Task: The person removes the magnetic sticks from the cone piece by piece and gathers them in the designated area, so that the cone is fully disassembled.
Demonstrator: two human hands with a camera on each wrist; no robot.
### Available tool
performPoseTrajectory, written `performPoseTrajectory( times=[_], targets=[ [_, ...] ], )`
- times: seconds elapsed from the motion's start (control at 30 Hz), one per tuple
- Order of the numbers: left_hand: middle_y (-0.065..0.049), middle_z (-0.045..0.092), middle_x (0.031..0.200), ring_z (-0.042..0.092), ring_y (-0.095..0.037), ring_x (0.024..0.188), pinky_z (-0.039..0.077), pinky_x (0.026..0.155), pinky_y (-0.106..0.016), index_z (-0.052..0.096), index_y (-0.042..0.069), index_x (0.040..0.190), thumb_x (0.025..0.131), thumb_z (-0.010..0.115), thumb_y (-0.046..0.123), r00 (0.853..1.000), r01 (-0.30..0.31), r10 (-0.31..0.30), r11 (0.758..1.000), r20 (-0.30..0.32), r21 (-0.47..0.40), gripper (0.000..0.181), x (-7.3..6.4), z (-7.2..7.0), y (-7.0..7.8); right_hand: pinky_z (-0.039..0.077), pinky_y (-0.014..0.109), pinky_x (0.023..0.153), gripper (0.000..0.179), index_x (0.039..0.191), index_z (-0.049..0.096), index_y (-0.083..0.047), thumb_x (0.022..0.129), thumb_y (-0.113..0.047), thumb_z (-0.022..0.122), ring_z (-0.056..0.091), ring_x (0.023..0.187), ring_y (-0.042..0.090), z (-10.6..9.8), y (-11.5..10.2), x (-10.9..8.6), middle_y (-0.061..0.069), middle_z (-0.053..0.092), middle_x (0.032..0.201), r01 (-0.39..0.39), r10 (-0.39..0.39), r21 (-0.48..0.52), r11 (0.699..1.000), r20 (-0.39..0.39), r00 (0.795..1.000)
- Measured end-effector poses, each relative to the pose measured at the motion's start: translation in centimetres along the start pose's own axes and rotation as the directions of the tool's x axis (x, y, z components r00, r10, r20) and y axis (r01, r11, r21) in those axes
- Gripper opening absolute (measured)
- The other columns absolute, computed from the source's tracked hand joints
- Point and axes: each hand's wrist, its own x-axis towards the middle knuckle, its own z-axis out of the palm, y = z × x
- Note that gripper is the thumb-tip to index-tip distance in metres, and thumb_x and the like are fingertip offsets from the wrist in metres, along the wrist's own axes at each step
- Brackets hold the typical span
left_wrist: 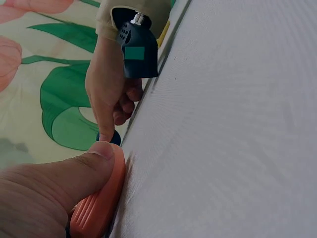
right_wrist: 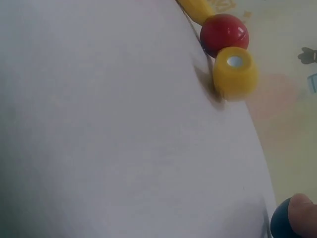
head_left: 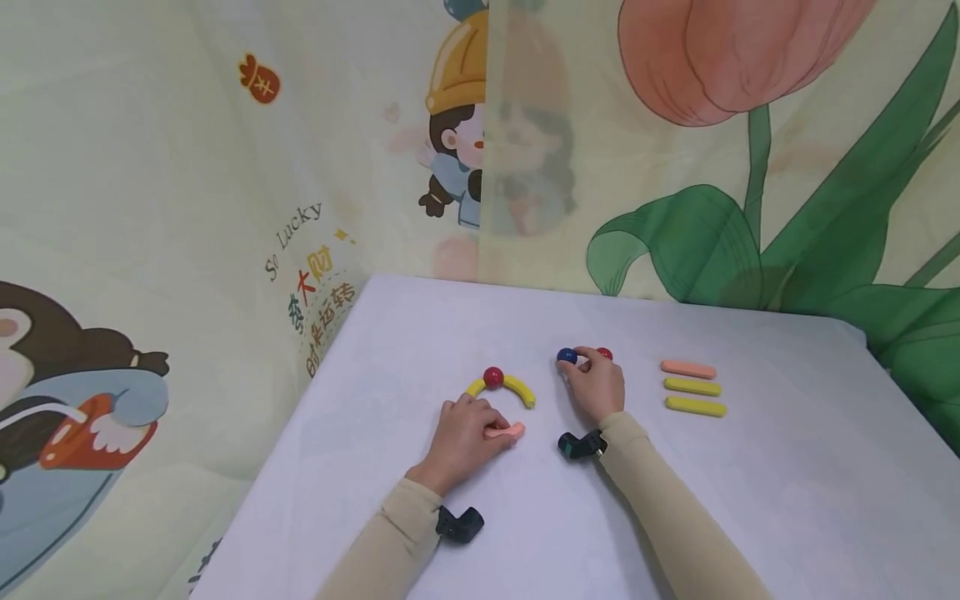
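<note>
My left hand (head_left: 467,437) pinches a short orange-pink curved piece (head_left: 510,432) close to the white tabletop. In the left wrist view its thumb presses along the ridged side of that piece (left_wrist: 101,198). Farther right, my right hand (head_left: 597,387) has its thumb and a finger on a blue ball (head_left: 567,356), which the right wrist view shows only partly at its lower corner. Behind those fingers a second red ball (head_left: 604,354) is partly hidden. Beyond my left hand, a red ball (head_left: 493,377) joins two curved yellow pieces (head_left: 520,390) into an arch.
To the right lie an orange-pink stick (head_left: 688,369) and two yellow sticks (head_left: 695,407) in a stack of rows. The white-covered table (head_left: 787,483) ends at a printed cloth backdrop (head_left: 540,167). A dark camera is strapped at each wrist.
</note>
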Motion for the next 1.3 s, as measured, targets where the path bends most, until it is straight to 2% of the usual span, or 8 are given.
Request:
performPoseTrajectory(
  times=[0.47, 0.73, 0.93, 1.13, 1.23, 1.3],
  targets=[
    [0.011, 0.061, 0.082, 0.048, -0.013, 0.089, 0.033, 0.079, -0.035, 0.076, 0.022, 0.09, 0.079, 0.08, 0.044, 1.0, -0.014, 0.014, 1.0, -0.014, 0.012, 0.024, -0.1, -0.1, 0.2, 0.035, 0.032, 0.066, 0.045, 0.127, 0.063, -0.006, 0.089, -0.028, 0.071, 0.053, 0.071, 0.026, 0.3, -0.1, 0.6, 0.009, 0.062, 0.076, -0.044, 0.044, -0.016, 0.999, -0.03, 0.999],
    [0.012, 0.06, 0.082, 0.047, -0.012, 0.091, 0.033, 0.079, -0.034, 0.077, 0.023, 0.091, 0.079, 0.08, 0.044, 1.0, 0.01, -0.01, 1.0, 0.0, 0.015, 0.025, -0.1, 0.1, 0.2, 0.036, 0.033, 0.068, 0.049, 0.129, 0.061, -0.005, 0.088, -0.029, 0.073, 0.052, 0.071, 0.025, 0.1, -0.1, 0.2, 0.007, 0.06, 0.074, -0.054, 0.054, 0.014, 0.998, -0.036, 0.998],
    [0.013, 0.06, 0.082, 0.047, -0.011, 0.091, 0.032, 0.079, -0.034, 0.076, 0.023, 0.09, 0.081, 0.077, 0.045, 1.0, 0.005, -0.005, 1.0, 0.013, 0.012, 0.024, -0.1, 0.3, 0.1, 0.032, 0.033, 0.067, 0.038, 0.122, 0.066, -0.009, 0.091, -0.029, 0.07, 0.047, 0.069, 0.023, -0.4, 0.0, -1.7, 0.006, 0.054, 0.073, -0.041, 0.043, 0.05, 0.998, -0.05, 0.998],
    [0.013, 0.058, 0.081, 0.047, -0.01, 0.09, 0.033, 0.078, -0.032, 0.076, 0.023, 0.093, 0.086, 0.071, 0.048, 1.0, -0.002, 0.002, 1.0, 0.023, 0.006, 0.026, 0.1, 0.2, 0.2, 0.034, 0.031, 0.064, 0.025, 0.109, 0.072, -0.01, 0.091, -0.026, 0.069, 0.048, 0.068, 0.02, -0.5, -1.1, -4.9, 0.003, 0.057, 0.074, 0.029, -0.033, 0.051, 0.998, 0.081, 0.996],
    [0.013, 0.058, 0.081, 0.048, -0.009, 0.088, 0.037, 0.079, -0.031, 0.075, 0.023, 0.095, 0.088, 0.071, 0.044, 0.999, -0.015, 0.016, 0.999, 0.028, -0.034, 0.023, 0.0, 0.2, 0.2, 0.037, 0.03, 0.065, 0.025, 0.108, 0.072, -0.01, 0.089, -0.027, 0.071, 0.049, 0.069, 0.018, -0.2, -1.6, -6.0, 0.001, 0.06, 0.076, 0.069, -0.073, 0.038, 0.997, 0.121, 0.99],
    [0.013, 0.062, 0.083, 0.053, -0.008, 0.088, 0.042, 0.082, -0.03, 0.075, 0.022, 0.097, 0.089, 0.07, 0.04, 0.999, -0.037, 0.041, 0.996, 0.036, -0.084, 0.02, 0.0, 0.1, 0.3, 0.039, 0.03, 0.065, 0.027, 0.108, 0.072, -0.01, 0.088, -0.028, 0.073, 0.051, 0.068, 0.017, 0.1, -1.7, -6.5, 0.0, 0.062, 0.076, 0.09, -0.094, 0.03, 0.995, 0.119, 0.988]
  ],
)
